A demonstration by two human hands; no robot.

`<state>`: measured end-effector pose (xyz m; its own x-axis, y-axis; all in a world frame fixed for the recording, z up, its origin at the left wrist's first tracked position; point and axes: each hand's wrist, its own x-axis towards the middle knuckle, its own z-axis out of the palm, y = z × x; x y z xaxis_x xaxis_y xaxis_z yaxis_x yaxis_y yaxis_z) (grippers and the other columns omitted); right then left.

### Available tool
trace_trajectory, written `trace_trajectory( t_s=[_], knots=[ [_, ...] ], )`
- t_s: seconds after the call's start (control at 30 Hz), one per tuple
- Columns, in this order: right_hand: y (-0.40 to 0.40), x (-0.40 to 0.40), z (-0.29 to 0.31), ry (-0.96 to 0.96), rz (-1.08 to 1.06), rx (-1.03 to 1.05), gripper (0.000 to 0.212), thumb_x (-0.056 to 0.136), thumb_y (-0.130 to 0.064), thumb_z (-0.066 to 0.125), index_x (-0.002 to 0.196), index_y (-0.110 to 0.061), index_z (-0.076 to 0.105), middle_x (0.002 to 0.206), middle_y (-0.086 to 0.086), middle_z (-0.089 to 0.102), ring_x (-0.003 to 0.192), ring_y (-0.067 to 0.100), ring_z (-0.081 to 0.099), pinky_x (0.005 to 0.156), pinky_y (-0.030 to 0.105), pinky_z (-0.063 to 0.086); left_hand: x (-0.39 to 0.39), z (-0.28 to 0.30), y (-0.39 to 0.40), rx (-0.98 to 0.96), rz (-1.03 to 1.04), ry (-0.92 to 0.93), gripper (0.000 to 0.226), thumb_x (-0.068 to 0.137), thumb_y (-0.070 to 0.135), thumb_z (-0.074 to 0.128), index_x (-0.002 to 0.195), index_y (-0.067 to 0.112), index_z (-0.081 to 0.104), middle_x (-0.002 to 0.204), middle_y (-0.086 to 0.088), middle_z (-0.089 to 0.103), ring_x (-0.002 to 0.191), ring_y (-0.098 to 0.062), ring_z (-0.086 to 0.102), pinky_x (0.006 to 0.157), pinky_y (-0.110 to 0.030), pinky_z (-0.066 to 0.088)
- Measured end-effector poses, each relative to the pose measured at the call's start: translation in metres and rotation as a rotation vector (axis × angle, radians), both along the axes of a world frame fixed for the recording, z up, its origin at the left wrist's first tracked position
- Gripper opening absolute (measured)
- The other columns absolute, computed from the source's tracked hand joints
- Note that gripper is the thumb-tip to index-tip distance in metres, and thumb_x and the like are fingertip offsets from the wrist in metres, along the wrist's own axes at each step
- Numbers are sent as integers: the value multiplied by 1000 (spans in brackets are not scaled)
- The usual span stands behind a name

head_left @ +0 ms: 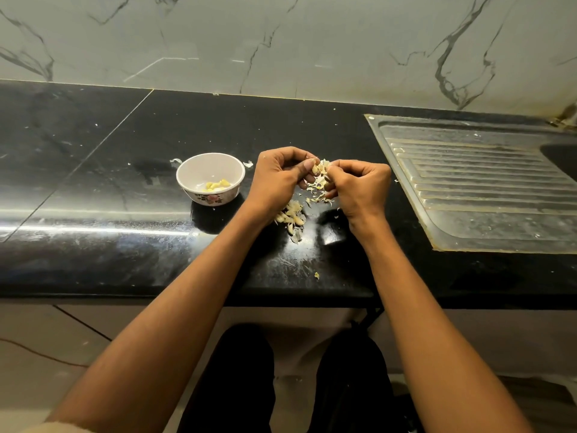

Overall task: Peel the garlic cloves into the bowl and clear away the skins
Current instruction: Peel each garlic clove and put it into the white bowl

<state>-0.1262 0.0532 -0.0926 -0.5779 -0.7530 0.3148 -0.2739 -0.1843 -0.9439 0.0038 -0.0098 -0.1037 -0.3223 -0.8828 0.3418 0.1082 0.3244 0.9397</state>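
On the black bench [93, 170], furthest left of the task's things, stands the small floral bowl [211, 179] with a few peeled cloves [217, 185] lying yellow on its floor. Two stray skin flakes sit just beside its rim, one on each side.

Next comes the left hand [278, 179], held just right of the bowl and above the bench. Its grip is closed — fingers curled in, thumb tip pressed against the garlic clove [319, 168] that sits between the two hands. Below its wrist a heap of unpeeled cloves [292, 215] lies on the bench, partly hidden by the forearm.

The right hand [359, 185] meets the left at that same clove, its fingers also curled tight, pinching at loose papery skin. Which way the clove's long axis runs cannot be told; it is too small and half covered. Under the hands a scatter of skins [318, 195] lies on the bench.

Further right is the steel sink drainboard [480, 185].

The relation that matters: the bowl lies to the left of the held clove, and the left hand is the nearer one — so dropping the peeled clove in looks like a short leftward reach.
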Motion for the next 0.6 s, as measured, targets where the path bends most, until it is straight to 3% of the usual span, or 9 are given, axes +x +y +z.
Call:
trace_trajectory(
  t_s=[0.17, 0.37, 0.6],
  knots=[
    [-3, -3, -5, 175, -75, 26, 25, 82, -16, 69, 57, -15, 74, 52, 3, 67, 52, 31, 67, 53, 48, 58, -1, -2, -1, 46, 57, 18, 7, 94, -1, 69, 92, 4, 75, 80, -12, 75, 70, -18, 72, 63, -24, 56],
    [0, -1, -5, 335, -151, 58, 16, 77, -18, 81, 62, -17, 76, 55, -14, 66, 53, 6, 65, 53, 18, 48, 1, -1, 0, 65, 64, 35, 11, 91, -5, 71, 91, 5, 74, 82, -14, 77, 74, -22, 75, 67, -26, 59],
    [-1, -5, -7, 338, -124, 112, 14, 71, -7, 80, 68, -14, 69, 61, -4, 66, 54, 7, 58, 51, 15, 47, 1, -1, 0, 81, 82, 30, 7, 93, -1, 70, 92, 5, 74, 84, -16, 77, 73, -20, 74, 63, -27, 58]
  ],
)
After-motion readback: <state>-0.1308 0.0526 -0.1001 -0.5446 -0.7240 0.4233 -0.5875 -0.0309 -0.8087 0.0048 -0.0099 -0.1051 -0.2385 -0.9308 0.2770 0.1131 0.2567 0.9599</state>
